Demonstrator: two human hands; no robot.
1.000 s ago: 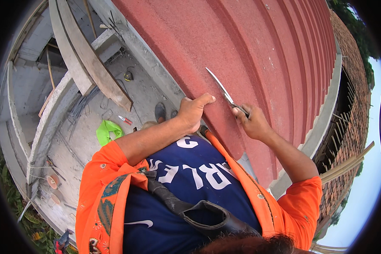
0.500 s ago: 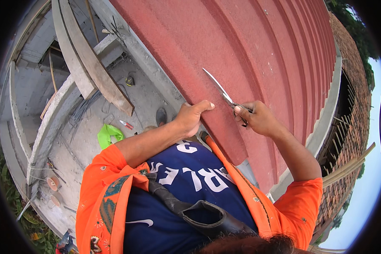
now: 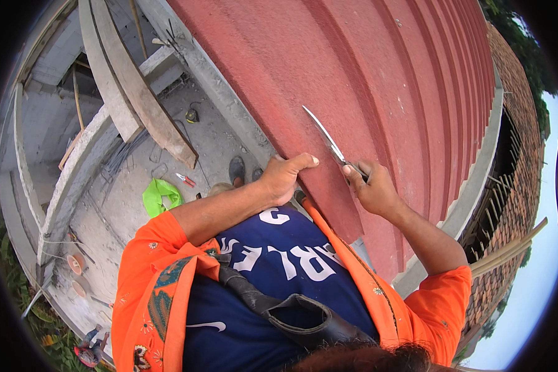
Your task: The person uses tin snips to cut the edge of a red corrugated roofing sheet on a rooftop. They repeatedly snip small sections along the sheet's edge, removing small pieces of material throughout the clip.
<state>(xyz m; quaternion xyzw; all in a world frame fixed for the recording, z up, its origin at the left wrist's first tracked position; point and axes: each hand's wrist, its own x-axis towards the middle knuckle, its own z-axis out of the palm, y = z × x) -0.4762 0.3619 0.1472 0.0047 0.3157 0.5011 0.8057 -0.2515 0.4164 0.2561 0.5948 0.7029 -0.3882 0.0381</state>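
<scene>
My left hand (image 3: 282, 180) grips the near edge of a red ribbed roofing sheet (image 3: 390, 93), thumb on top and fingers curled at the edge. Just to its right, my right hand (image 3: 371, 189) is closed on the dark handles of long-bladed metal shears (image 3: 322, 133). The blades lie over the sheet along a line beside a rib, pointing up and away from me; whether they are through the material I cannot tell. The sheet's near corner ends beside my orange overshirt, close below both hands.
At left, lower down, are a concrete floor with green cloth (image 3: 161, 198), red-handled pliers (image 3: 186, 180) and a tape measure (image 3: 191, 116), concrete beams (image 3: 74, 180) and long planks (image 3: 136, 105). A person (image 3: 90, 347) is below at lower left. An old tiled roof (image 3: 502, 266) borders the right.
My left hand has shifted slightly down along the sheet's edge. My right hand has moved a little downward and closed more on the shears' handles. The person at lower left shows more fully.
</scene>
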